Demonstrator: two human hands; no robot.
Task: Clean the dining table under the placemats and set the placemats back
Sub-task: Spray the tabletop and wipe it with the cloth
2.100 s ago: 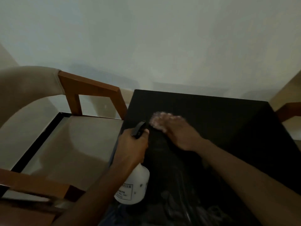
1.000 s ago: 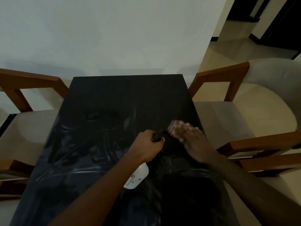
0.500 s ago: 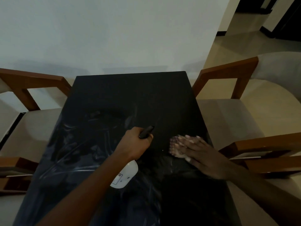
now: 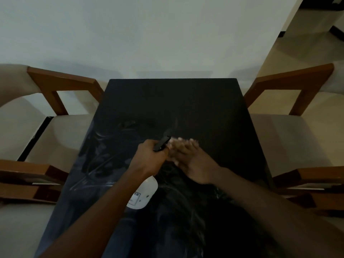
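chair (image 4: pixel 61 138) at my left, beside the table (image 4: pixel 176 101). my left hand (image 4: pixel 149 159) is curled round the neck of the bottle (image 4: pixel 144 194), which is tilted with its nozzle forward. it looks like light plastic, likely slick when wet, so the neck is the place to hold. my right hand (image 4: pixel 195 162) lies flat with straight fingers, pressing a pale patch (image 4: pixel 175 146) too blurred to name onto the hard, streaky top. no placemats in view; i'd guess they're thin and floppy, best lifted by an edge.

Glossy black table (image 4: pixel 195 101), wooden chairs (image 4: pixel 61 82)
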